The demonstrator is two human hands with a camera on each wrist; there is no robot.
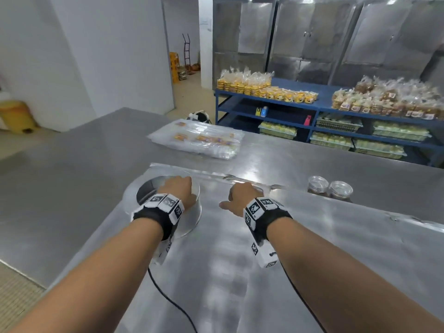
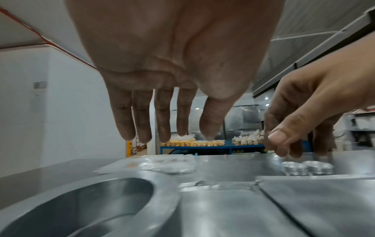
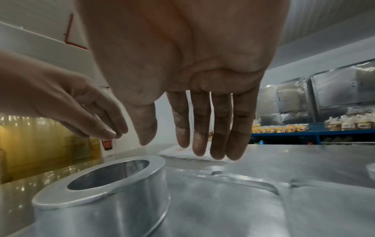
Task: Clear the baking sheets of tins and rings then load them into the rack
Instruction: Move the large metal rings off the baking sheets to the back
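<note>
A round steel ring tin point(image 1: 191, 213) stands upright at the far left of the baking sheet point(image 1: 240, 272) on the steel table. My left hand point(image 1: 179, 188) hovers over the tin's far rim. In the left wrist view its fingers point(image 2: 162, 128) hang straight above the tin point(image 2: 101, 200) and hold nothing. My right hand point(image 1: 242, 195) hangs over the sheet's far edge point(image 1: 216, 175), to the right of the tin point(image 3: 113, 200), with straight fingers point(image 3: 199, 144) and an empty palm. A seam to a second sheet point(image 2: 324, 200) shows on the right.
Two stacks of small foil tins point(image 1: 330, 187) sit on the table just beyond the sheet's right part. A pile of plastic bags point(image 1: 199, 138) lies farther back. Blue shelves point(image 1: 312, 104) with bagged baked goods and steel cabinets stand behind. A yellow bin point(image 1: 16, 115) is far left.
</note>
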